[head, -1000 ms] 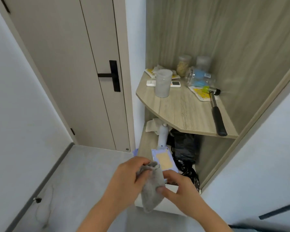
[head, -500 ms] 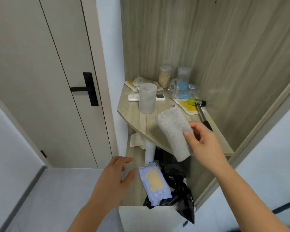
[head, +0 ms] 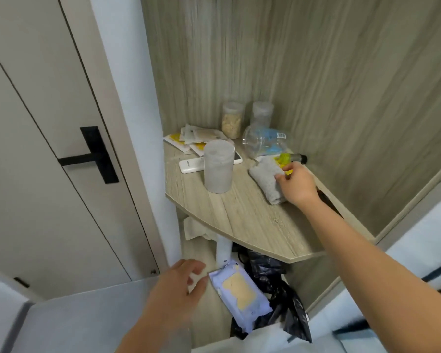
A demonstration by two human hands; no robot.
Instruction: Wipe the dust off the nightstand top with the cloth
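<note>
The grey cloth (head: 264, 177) is down on the nightstand top (head: 239, 215), toward its right rear, and the right hand (head: 297, 186) has it, fingers curled over its near edge and holding it against the wood. The left hand (head: 178, 289) hangs low in front of the lower shelf, fingers loose and slightly spread, holding nothing, just beside a pack of wet wipes (head: 242, 294). By my reading this is the very start of the wiping: the cloth touches the surface, but it covers only one small patch, and no wiped track can be told from the wood grain. Nearly everything is left, then. The open front of the top looks easy going. The back is crowded: a frosted plastic cup (head: 219, 166) stands mid-top, a white remote (head: 190, 166) lies behind it, with packets (head: 194, 138), two jars (head: 231, 121), a clear bottle on its side (head: 265, 141) and a hammer head (head: 299, 157) right by the cloth. Those probably need wiping around or shifting.
</note>
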